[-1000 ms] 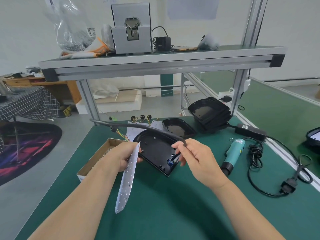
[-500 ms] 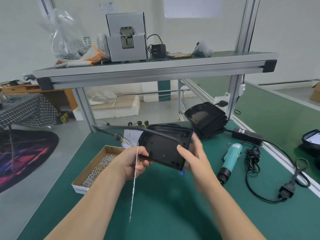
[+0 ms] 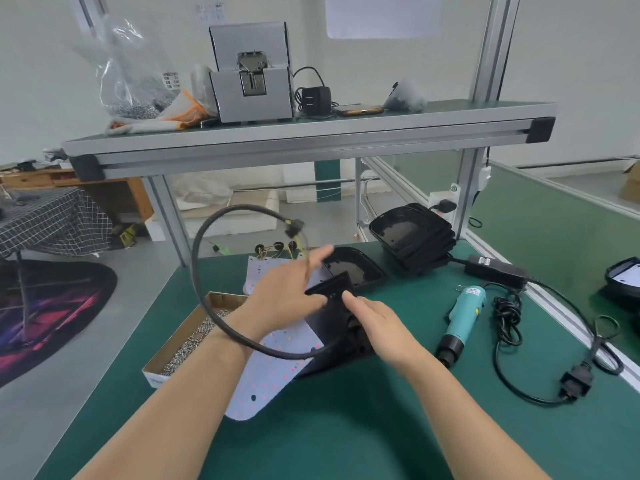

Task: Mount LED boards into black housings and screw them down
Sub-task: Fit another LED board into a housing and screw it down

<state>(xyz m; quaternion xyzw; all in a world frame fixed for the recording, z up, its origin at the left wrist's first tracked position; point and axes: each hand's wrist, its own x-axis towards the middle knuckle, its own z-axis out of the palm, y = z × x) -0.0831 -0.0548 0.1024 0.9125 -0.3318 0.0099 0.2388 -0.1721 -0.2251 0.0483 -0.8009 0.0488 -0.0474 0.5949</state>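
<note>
Black housing (image 3: 341, 323) aslant over LED board (image 3: 266, 379)

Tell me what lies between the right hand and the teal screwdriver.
Head view: only bare green mat lies between the right hand, gripping the black housing, and the teal screwdriver.

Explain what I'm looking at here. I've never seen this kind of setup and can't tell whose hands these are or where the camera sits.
There is no machine here: a person works bare-handed, and the single camera sits on their head, looking forward and down. The left hand and right hand hold a tilted black housing, whose black cable loops up and crosses the left wrist. A white LED board sits partly beneath the housing. On the green table are a box of screws, a teal electric screwdriver and a stack of housings.
</note>
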